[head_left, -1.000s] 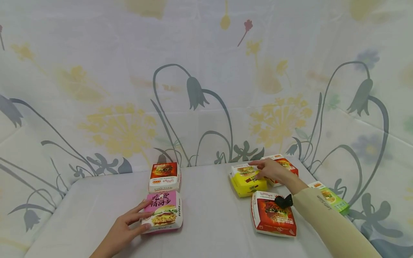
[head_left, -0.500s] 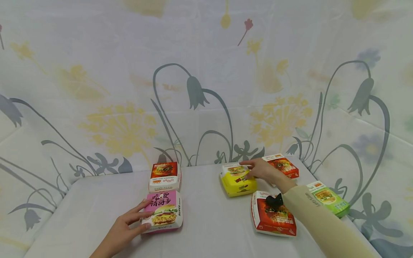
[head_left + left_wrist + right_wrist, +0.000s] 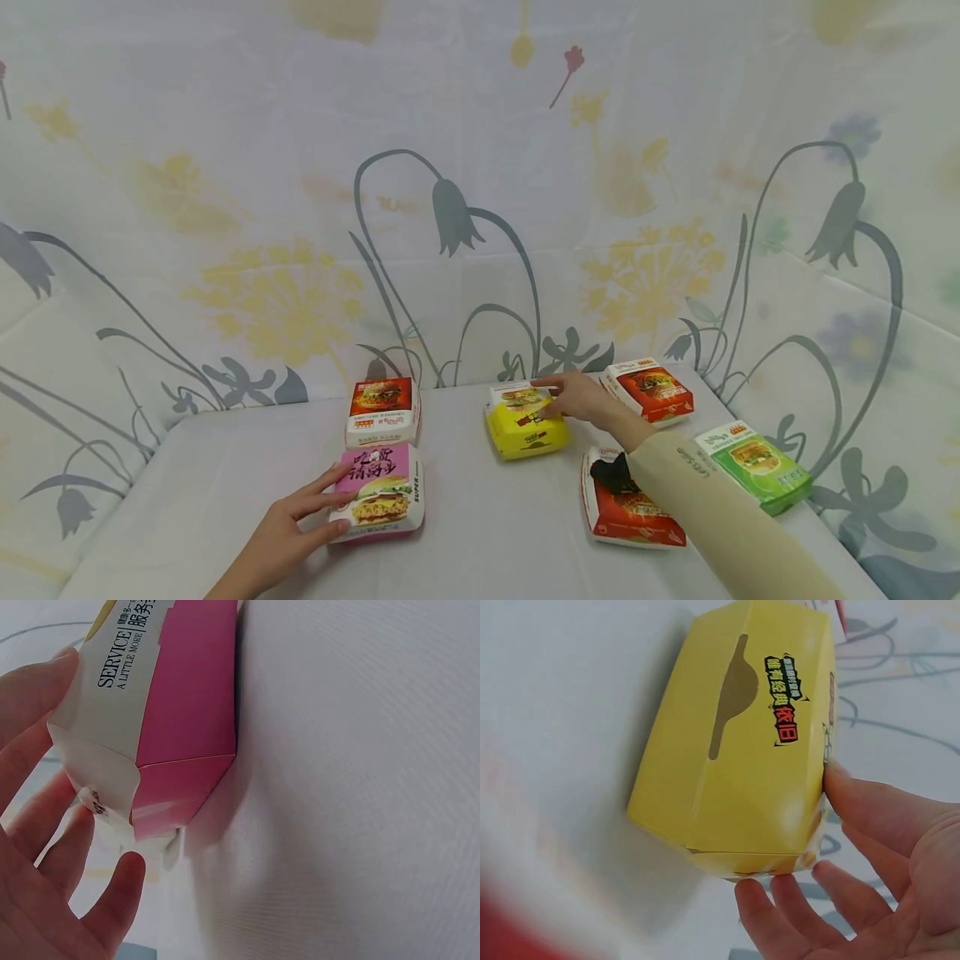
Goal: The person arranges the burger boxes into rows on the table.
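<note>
The yellow burger box (image 3: 525, 429) lies directly to the left of the fingers of the right hand (image 3: 588, 402), near the far edge of the desk (image 3: 487, 533) and a little right of that edge's middle. The right hand is the nearer one: its thumb touches the near side of the lid while the other fingertips meet the right end, fairly straight and spread rather than wrapped round the box. From above the box is close to square, but its slotted near face looks like a long side, so the long axis probably runs roughly along the far edge, slightly skewed. A gap of bare cloth separates its left end from the red-and-white box (image 3: 381, 408), which also sits by the far edge, and from the pink box (image 3: 390, 493) in front of that one, well in from the desk's left edge. The left hand (image 3: 288, 521) touches the pink box at its left side, fingers loosely extended, well apart from the yellow box.
</note>
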The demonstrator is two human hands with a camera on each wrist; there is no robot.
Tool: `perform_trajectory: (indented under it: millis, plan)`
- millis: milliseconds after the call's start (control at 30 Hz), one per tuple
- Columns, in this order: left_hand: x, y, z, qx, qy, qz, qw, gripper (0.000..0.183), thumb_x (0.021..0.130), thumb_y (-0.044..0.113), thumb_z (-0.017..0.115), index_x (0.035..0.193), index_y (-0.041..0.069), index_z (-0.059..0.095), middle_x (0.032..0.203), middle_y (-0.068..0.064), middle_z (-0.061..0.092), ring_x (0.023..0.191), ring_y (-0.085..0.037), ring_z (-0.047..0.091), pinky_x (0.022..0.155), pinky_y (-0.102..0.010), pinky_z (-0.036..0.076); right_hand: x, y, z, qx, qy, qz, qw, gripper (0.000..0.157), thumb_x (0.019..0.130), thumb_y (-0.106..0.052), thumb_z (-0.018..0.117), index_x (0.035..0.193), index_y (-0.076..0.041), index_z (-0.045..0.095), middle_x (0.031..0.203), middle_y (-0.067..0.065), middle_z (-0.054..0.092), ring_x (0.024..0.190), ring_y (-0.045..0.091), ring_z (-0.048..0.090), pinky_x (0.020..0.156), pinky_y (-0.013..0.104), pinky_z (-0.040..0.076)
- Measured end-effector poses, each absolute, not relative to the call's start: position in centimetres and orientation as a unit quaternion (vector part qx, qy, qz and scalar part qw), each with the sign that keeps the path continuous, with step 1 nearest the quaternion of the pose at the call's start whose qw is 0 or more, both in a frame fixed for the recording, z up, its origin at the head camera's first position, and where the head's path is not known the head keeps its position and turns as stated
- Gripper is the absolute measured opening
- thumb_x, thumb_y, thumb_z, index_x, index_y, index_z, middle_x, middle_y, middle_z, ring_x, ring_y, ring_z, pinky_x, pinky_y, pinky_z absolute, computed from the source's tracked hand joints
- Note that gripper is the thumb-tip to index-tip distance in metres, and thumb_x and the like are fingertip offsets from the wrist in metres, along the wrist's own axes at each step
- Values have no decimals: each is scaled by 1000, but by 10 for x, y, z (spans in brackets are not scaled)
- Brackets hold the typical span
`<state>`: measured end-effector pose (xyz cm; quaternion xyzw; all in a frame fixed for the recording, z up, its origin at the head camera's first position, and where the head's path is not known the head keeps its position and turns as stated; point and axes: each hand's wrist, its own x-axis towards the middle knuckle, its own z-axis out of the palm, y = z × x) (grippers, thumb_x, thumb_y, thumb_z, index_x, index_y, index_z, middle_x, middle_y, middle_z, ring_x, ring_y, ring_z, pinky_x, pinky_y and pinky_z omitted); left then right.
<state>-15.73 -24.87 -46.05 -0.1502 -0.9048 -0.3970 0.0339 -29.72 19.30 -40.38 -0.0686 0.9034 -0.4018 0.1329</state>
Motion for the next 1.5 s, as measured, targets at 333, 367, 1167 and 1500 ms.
perform_trajectory:
  millis: [333,367,1167,1500]
  plan:
    - [-159,-248,-456,-183,-909,-370,58,34,83,40,80,116,33,74,145,6,53,136,-30,46,103,-50,43,-299,171,-411,-47,910,-393,121,51,88,-15,75,138,-19,62,143,20,52,131,38,48,106,58,39]
    - [-159,-248,-455,-187,-909,-367,63,35,83,39,80,117,33,74,145,6,53,135,-30,47,102,-48,43,-300,169,-412,-47,910,-395,119,51,88,-15,74,137,-19,62,143,20,52,131,38,48,106,58,38]
    - [-205,-235,-407,-212,-887,-404,70,32,90,20,76,120,11,73,122,-1,69,117,-26,60,91,-43,54,-308,140,-433,-40,877,-472,83,46,88,-13,74,133,-16,66,156,9,39,136,36,44,111,56,32]
    - [-241,-205,-392,-224,-882,-415,-3,35,92,30,73,123,14,72,125,-8,66,112,-31,62,91,-45,53,-308,135,-433,-42,869,-487,81,46,88,-12,75,133,-15,66,157,8,38,137,36,43,111,55,32]
